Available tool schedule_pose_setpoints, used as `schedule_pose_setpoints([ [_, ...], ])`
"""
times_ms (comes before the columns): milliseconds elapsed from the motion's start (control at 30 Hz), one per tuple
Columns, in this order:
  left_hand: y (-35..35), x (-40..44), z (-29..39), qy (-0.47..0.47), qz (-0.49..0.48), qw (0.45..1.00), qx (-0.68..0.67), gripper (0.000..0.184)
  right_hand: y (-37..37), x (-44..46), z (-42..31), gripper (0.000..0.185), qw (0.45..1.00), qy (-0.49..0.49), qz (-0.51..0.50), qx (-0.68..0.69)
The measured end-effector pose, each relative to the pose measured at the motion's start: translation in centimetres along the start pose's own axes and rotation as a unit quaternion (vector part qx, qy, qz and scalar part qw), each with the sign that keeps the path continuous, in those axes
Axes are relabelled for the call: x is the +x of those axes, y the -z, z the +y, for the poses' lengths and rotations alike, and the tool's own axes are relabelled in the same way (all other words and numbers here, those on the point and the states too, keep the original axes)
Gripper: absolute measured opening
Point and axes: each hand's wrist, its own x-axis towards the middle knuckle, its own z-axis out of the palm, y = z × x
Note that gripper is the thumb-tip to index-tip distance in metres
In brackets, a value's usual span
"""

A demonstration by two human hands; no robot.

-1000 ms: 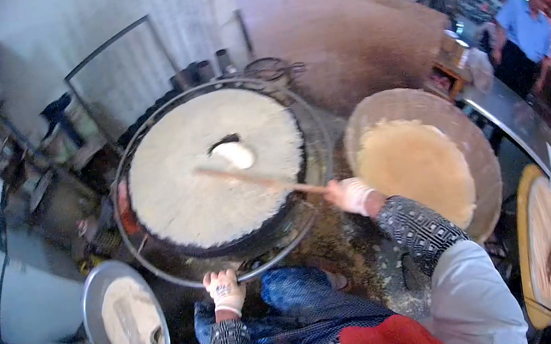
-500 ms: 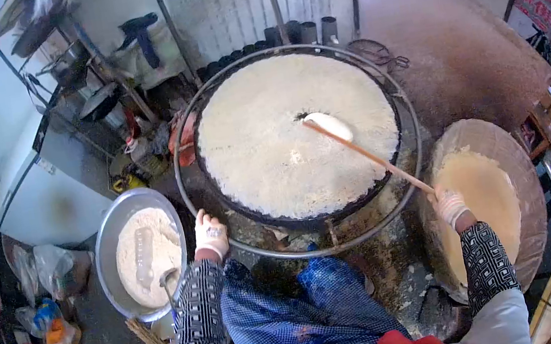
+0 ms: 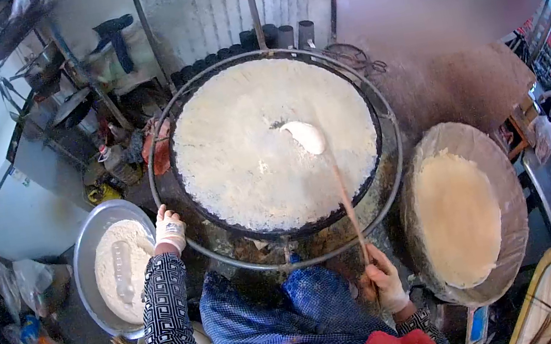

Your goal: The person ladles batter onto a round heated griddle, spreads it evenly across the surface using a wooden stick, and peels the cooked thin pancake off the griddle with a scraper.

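Right fingers (image 3: 378, 256) wrap a stick (image 3: 346, 200); left fingers (image 3: 162, 212) curl over a ring (image 3: 289, 265). Ahead, pale batter (image 3: 236, 149) nearly covers the griddle (image 3: 278, 234), bar a dark gap (image 3: 277, 125).

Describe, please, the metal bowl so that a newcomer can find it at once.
Start from the big pale round sheet in the middle. Lower left of it, beside the left hand, stands the metal bowl of pale powder. Unlike the brown basin at right, it is silvery.

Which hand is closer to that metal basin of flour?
Left. The left hand is on the metal ring, right beside the metal basin. The right hand, gripping the wooden stick, is much farther right.
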Motion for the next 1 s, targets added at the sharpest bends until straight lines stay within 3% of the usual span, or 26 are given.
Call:
schedule_pose_setpoints([
  [100,-4.7,0.9,0.5,0.021,0.097,0.995,-0.020,0.021,1.1,-0.9,1.1,0.051,0.998,0.020,0.034,0.047],
  [233,-0.4,-0.6,1.6,0.005,0.019,1.000,-0.019,0.022,0.4,0.2,0.2,0.050,0.998,-0.057,0.027,-0.005],
  [400,5.1,-4.0,5.2,-0.026,-0.095,0.995,0.026,0.027,-2.5,3.9,-0.3,0.056,0.998,-0.027,-0.029,-0.043],
  [533,12.2,-7.9,12.5,-0.036,-0.135,0.985,-0.105,0.022,-3.4,5.1,-0.7,0.050,0.998,-0.023,-0.022,-0.045],
  [600,13.6,-9.2,17.7,-0.022,-0.060,0.984,-0.167,0.025,-4.7,6.1,-0.3,0.043,0.999,-0.005,-0.013,-0.038],
  [667,18.7,-10.8,20.5,-0.091,-0.077,0.955,-0.270,0.047,-5.4,7.3,1.1,0.045,1.000,0.009,-0.022,-0.015],
  [700,17.9,-12.4,22.6,-0.125,0.112,0.943,-0.287,0.053,-5.9,7.7,1.3,0.044,1.000,0.009,-0.026,0.005],
  [733,16.7,-14.2,24.3,-0.157,0.292,0.897,-0.293,0.060,-6.4,7.9,1.5,0.043,0.999,0.004,-0.028,0.024],
  [800,18.5,-17.8,22.7,-0.199,0.195,0.838,-0.470,0.069,-7.2,7.7,0.6,0.044,0.995,-0.037,-0.056,0.076],
  [833,20.1,-18.5,19.7,-0.180,0.126,0.846,-0.486,0.070,-7.1,7.2,0.3,0.044,0.987,-0.058,-0.081,0.123],
  [867,18.1,-19.2,17.5,-0.138,0.203,0.830,-0.501,0.071,-7.1,6.6,0.3,0.043,0.977,-0.078,-0.104,0.172],
  [900,17.8,-19.7,14.3,-0.072,0.220,0.822,-0.520,0.067,-7.4,6.2,0.4,0.045,0.980,-0.057,-0.085,0.168],
  [933,14.7,-20.8,12.0,-0.002,0.317,0.807,-0.499,0.063,-8.0,5.9,0.8,0.045,0.981,-0.043,-0.059,0.177],
  [967,9.9,-21.4,10.4,0.095,0.337,0.781,-0.517,0.060,-8.7,5.6,1.4,0.045,0.982,-0.028,-0.033,0.186],
  [1000,3.4,-22.5,8.9,0.199,0.275,0.829,-0.445,0.059,-9.2,5.5,1.9,0.045,0.981,-0.011,-0.006,0.194],
])
